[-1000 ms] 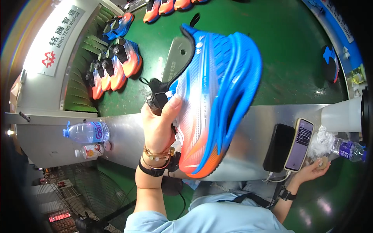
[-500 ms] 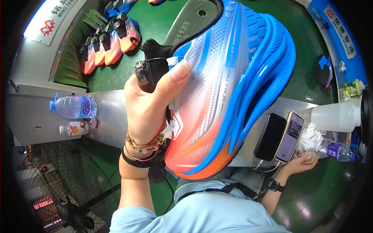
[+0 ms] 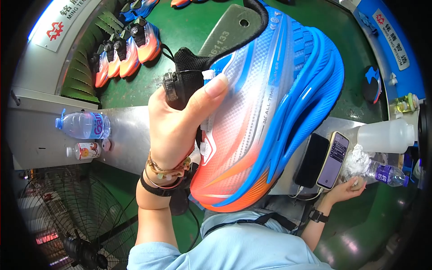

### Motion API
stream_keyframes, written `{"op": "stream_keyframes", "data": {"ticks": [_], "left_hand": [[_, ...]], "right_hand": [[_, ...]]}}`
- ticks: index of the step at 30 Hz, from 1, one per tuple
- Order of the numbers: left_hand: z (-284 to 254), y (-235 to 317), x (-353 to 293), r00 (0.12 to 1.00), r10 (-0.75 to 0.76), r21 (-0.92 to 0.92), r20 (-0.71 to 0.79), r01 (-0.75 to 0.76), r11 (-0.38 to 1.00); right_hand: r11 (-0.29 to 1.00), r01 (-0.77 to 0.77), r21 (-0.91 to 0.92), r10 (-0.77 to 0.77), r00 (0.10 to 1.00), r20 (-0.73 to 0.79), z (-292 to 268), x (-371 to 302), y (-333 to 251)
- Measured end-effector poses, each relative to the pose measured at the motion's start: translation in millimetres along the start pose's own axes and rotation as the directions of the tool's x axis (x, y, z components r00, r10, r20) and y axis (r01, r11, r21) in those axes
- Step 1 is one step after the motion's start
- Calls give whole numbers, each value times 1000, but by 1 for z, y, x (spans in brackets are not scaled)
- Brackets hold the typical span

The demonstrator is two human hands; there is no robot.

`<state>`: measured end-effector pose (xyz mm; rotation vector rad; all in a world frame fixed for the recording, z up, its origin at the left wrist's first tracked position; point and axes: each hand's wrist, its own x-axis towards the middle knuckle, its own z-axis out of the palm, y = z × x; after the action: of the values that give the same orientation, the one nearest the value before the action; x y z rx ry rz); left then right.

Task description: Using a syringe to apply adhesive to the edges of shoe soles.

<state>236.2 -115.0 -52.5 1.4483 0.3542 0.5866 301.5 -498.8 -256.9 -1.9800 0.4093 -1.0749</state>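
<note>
A running shoe [image 3: 256, 103] in blue, white and coral fills the middle of the view, tilted with its heel up and its toe toward me. My left hand [image 3: 180, 112] is closed round its lace and tongue side, thumb laid along the upper. A dark green shoe last [image 3: 229, 33] sticks out of the shoe's collar. A black round fastener [image 3: 173, 85] sits beside my left fingers. At the lower right, my right hand [image 3: 344, 191] holds a small beige lump [image 3: 357, 183], its kind unclear, just below a crumpled white cloth [image 3: 357, 160].
Two phones [image 3: 311, 159] with cables lie on the metal ledge [image 3: 128, 135]. Bottles [image 3: 85, 125] stand left; a purple-labelled bottle [image 3: 387, 174] and white container [image 3: 384, 136] are right. More shoes [image 3: 128, 60] line the green surface's far left. A fan [image 3: 76, 216] is lower left.
The shoe and my left hand have shifted slightly right and down, with a small turn of the shoe. My right hand stays nearly in place by the cloth.
</note>
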Motion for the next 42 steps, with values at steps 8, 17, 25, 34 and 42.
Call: {"op": "stream_keyframes", "data": {"ticks": [8, 17, 25, 34, 42], "left_hand": [[-5, 0, 3, 997, 29, 21, 65, -30, 999], [-15, -34, 31, 991, -28, 27, -131, 32, 999], [-108, -94, 176, 861, 327, 719, -389, 62, 692], [-214, -175, 216, 915, 342, 933, -212, 86, 350], [-206, -151, 148, 995, -59, 995, -80, 83, 55]], "right_hand": [[1000, 0, 21, 0, 1000, 0, 7, -3, -3], [999, -23, 45, 24, 1000, -8, 5, -4, 5], [964, -134, 229, 143, 990, -23, -6, 6, 10], [976, -104, 194, 101, 995, 28, -4, 0, 8], [981, -120, 155, 116, 993, 34, -8, 4, 4]]}}
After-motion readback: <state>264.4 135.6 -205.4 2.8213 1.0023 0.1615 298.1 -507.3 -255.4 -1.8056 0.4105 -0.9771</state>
